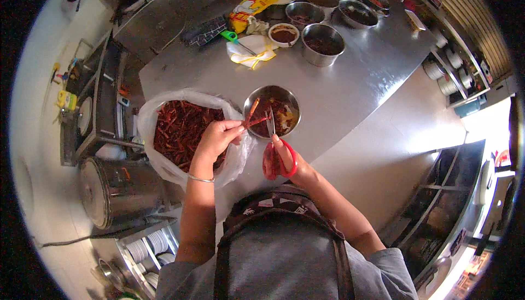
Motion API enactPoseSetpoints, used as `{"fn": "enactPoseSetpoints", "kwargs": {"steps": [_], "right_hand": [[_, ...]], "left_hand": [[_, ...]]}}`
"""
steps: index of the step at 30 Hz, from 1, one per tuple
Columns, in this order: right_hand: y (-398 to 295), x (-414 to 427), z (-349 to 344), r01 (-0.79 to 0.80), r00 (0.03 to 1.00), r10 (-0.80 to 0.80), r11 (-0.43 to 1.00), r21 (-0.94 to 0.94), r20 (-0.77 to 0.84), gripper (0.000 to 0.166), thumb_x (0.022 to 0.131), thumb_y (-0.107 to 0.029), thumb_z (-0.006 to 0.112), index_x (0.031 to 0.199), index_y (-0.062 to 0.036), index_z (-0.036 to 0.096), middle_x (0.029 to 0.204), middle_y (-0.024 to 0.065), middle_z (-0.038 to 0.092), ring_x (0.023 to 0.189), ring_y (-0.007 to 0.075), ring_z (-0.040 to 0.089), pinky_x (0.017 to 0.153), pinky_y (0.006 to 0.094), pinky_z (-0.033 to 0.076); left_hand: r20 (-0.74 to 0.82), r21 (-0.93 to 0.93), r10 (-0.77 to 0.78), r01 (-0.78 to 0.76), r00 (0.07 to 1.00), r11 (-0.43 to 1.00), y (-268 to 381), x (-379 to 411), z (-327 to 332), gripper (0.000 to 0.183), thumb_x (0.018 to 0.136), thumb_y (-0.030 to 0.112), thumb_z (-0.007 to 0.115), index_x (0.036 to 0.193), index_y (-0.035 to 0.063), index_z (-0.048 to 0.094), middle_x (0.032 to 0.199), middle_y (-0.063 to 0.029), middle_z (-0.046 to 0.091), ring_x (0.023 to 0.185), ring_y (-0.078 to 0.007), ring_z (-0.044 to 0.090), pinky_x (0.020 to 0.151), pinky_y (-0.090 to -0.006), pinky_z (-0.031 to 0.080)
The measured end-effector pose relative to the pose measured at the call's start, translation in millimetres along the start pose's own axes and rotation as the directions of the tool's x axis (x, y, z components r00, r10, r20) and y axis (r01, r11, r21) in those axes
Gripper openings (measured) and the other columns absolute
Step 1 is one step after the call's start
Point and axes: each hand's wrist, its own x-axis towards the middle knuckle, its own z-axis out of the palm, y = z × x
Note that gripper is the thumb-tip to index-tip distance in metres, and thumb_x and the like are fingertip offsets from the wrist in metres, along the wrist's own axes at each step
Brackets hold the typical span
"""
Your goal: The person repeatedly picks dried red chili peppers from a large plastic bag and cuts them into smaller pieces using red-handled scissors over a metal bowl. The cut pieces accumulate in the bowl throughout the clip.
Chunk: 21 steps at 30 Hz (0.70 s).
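Between the thumb and fingers of my left hand (pixel 221 136) are reddish-brown, sticklike food pieces (pixel 253 113), possibly chicken feet or dried chilies; I cannot tell which. Red-handled scissors (pixel 280 160) are in my right hand (pixel 292 162), their blades pointing away from me, at one piece's tip over a round steel bowl (pixel 298 113). Dark red bits and some liquid lie in that bowl. To its left stands a white plastic bag (pixel 149 115), its mouth wide, filled with similar dark red pieces. My left wrist, wearing a bangle, is over the bag's near right part.
On the steel table (pixel 328 95), farther back, are a deep steel pot (pixel 322 58), a white bowl of brown paste (pixel 284 35), several steel bowls, a yellow packet (pixel 250 9), a white cloth (pixel 246 52) and a green-handled tool (pixel 229 35). A large lidded pot (pixel 123 191) stands at left.
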Motion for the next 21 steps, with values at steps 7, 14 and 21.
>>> {"fn": "enactPoseSetpoints", "kwargs": {"steps": [7, 14, 21], "right_hand": [[8, -3, -3, -0.016, 0.992, 0.013, 1.000, -0.021, -0.126, 0.060, 0.087, -0.060, 0.032, 0.062, -0.0069, 0.047, 0.051, 0.0056, 0.049, 0.046, 0.0161, 0.048, 0.044, 0.0266, 0.036], [32, 5, -15, 0.100, 0.992, -0.103, 0.994, 0.047, 0.070, 0.063, 0.090, -0.057, 0.024, 0.066, -0.0037, 0.048, 0.054, 0.0070, 0.048, 0.049, 0.0176, 0.046, 0.050, 0.0266, 0.038], [27, 19, -11, 0.103, 0.993, -0.104, 0.995, 0.007, 0.062, 0.064, 0.086, -0.064, 0.026, 0.068, -0.0073, 0.050, 0.053, 0.0051, 0.050, 0.046, 0.0151, 0.048, 0.044, 0.0269, 0.037]], "left_hand": [[0.177, 0.068, -0.142, 0.132, 0.974, 0.989, -17, 36, -8, 0.019, 0.085, 0.018, 0.055, 0.078, 0.0021, 0.060, 0.065, 0.0008, 0.055, 0.057, -0.0082, 0.051, 0.056, -0.0237, 0.043], [0.263, -0.165, -0.181, 0.228, 0.948, 0.959, -20, 59, -18, 0.015, 0.083, 0.013, 0.058, 0.088, -0.0007, 0.062, 0.071, -0.0017, 0.059, 0.059, -0.0084, 0.055, 0.056, -0.0229, 0.049], [0.352, -0.094, -0.240, 0.289, 0.905, 0.953, -14, 58, -17, 0.015, 0.083, 0.014, 0.058, 0.088, 0.0000, 0.062, 0.069, -0.0020, 0.058, 0.057, -0.0089, 0.054, 0.055, -0.0237, 0.048]]}}
